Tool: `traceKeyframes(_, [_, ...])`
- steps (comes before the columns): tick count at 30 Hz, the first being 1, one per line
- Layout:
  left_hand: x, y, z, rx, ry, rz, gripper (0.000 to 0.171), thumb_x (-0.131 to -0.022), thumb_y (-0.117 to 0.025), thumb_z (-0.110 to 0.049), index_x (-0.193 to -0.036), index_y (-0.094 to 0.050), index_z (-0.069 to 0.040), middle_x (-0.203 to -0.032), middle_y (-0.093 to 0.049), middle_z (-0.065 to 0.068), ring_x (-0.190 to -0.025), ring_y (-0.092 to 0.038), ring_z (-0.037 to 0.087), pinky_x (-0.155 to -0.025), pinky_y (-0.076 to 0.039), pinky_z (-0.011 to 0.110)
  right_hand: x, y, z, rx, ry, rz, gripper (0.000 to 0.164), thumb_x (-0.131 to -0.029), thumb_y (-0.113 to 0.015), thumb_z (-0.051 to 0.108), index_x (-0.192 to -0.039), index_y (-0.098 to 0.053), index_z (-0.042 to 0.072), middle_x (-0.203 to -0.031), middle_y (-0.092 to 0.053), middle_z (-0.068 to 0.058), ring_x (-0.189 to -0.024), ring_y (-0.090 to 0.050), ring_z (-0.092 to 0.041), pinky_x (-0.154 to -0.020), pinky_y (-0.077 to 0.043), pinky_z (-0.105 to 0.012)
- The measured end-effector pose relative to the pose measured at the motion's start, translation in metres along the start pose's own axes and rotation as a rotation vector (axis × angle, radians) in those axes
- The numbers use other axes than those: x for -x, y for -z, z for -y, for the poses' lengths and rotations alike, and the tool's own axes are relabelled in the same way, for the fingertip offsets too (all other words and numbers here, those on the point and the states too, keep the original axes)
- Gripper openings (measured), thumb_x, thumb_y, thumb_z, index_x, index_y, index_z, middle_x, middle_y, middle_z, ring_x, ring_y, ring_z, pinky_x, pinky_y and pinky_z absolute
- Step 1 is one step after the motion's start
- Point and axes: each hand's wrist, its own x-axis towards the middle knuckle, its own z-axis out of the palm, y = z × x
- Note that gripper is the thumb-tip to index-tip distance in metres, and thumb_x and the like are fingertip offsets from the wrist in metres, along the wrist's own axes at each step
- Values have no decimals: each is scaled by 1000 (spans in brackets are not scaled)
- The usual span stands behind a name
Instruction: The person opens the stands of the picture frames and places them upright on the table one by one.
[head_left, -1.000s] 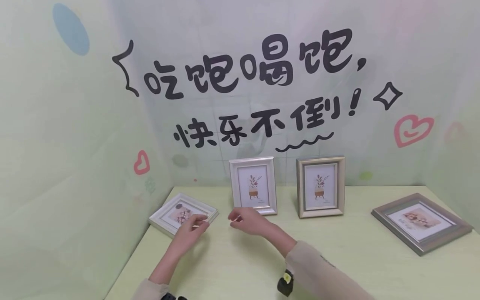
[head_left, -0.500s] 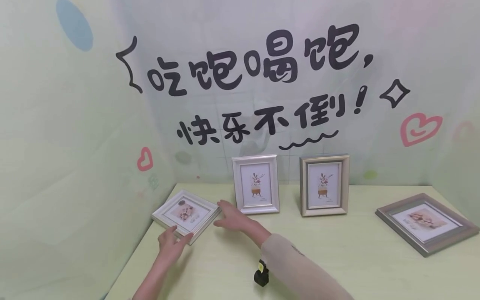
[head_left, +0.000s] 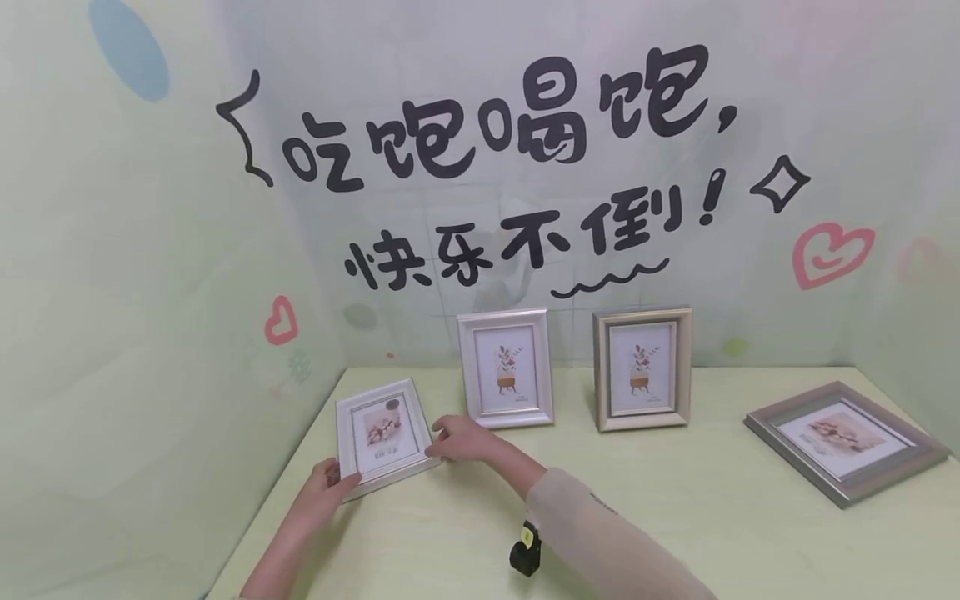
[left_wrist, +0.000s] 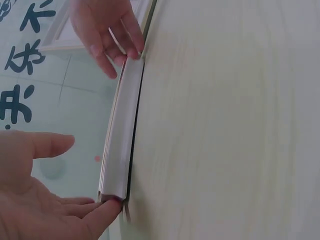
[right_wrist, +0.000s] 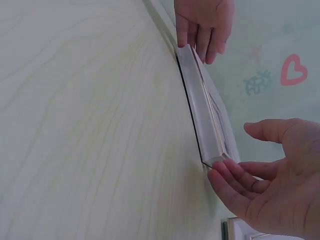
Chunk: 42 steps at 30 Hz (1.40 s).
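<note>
A white picture frame (head_left: 347,437) with a cotton-flower print lies face up at the left of the table, its top pointing toward the back wall. My left hand (head_left: 318,496) touches its near left corner. At the near right corner is my right hand (head_left: 461,437), fingertips against the side. Both wrist views show the near edge of the white frame (left_wrist: 122,125) between the two hands. In the left wrist view, my left thumb stands apart from the frame. My right hand (right_wrist: 280,190) touches the corner with its fingertips, its thumb likewise apart.
Behind, a white frame (head_left: 465,367) and a champagne-coloured frame (head_left: 682,371) stand upright near the printed back wall (head_left: 420,333). A brownish-grey frame (head_left: 806,467) lies flat at the right. The left wall (head_left: 150,375) runs close beside the table (head_left: 600,500).
The white frame has turned clockwise, from diagonal to nearly straight. My left hand has come to its near left corner. My right hand, first apart from it, now touches the near right corner.
</note>
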Motion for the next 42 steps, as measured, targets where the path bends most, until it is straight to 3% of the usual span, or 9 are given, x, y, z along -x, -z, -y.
traceKeyframes(3, [-5,7,6,-162,-18,-48,63,-98,-55,-17,-141,-30,22,-138,-45,41,-123,-53,53,-103,-47,57,0,-4,0,-5,-30,22,40,-86,-72,12,-118,-63,-10,-78,-68,-10,-66,-61,-15,-70,-54,-25])
traceKeyframes(6, [-8,10,9,-243,-18,-82,54,-93,-61,-15,-133,-47,20,-120,-63,34,-97,-68,38,-82,-58,43,1,-8,-2,-29,-48,30,21,-84,-74,7,-100,-68,-6,-71,-61,-3,-61,-54,-10,-59,-48,-20])
traceKeyframes(10, [-9,12,10,-248,-1,-92,47,-90,-65,-14,-125,-57,16,-104,-70,24,-81,-65,19,-66,-52,28,0,-11,-5,-5,-37,2,21,-78,-75,-1,-97,-68,-5,-77,-63,-3,-66,-54,-10,-59,-46,-19])
traceKeyframes(16, [-8,15,7,-173,32,-70,44,-88,-67,-8,-122,-56,18,-103,-69,26,-78,-66,18,-67,-55,28,-1,-16,-7,54,-32,-87,40,-73,-80,-2,-111,-66,-7,-88,-68,-6,-76,-58,-11,-69,-53,-20])
traceKeyframes(22, [-9,15,5,-135,50,-41,43,-86,-69,-5,-119,-55,19,-101,-69,27,-72,-67,15,-68,-58,31,2,-18,-4,146,-32,-134,29,-74,-83,5,-97,-67,-1,-80,-63,0,-70,-52,-8,-66,-47,-19])
traceKeyframes(30, [-12,16,7,-66,41,-64,44,-84,-72,-2,-117,-55,22,-101,-67,30,-76,-68,18,-70,-61,32,6,-16,0,190,8,-184,22,-73,-79,0,-86,-62,5,-71,-53,5,-65,-46,-7,-60,-41,-18])
traceKeyframes(35, [-16,15,9,-40,14,-88,46,-82,-71,0,-118,-53,21,-106,-65,33,-80,-68,21,-70,-61,30,6,-15,-1,147,19,-218,26,-73,-77,-1,-96,-64,2,-79,-60,2,-70,-51,-8,-65,-47,-19])
traceKeyframes(42, [-17,8,5,-109,-23,-125,42,-82,-68,2,-116,-51,19,-109,-64,34,-91,-67,35,-77,-58,38,12,-16,-1,9,13,-242,40,-75,-77,-2,-112,-61,-5,-91,-62,-5,-80,-57,-11,-74,-52,-22])
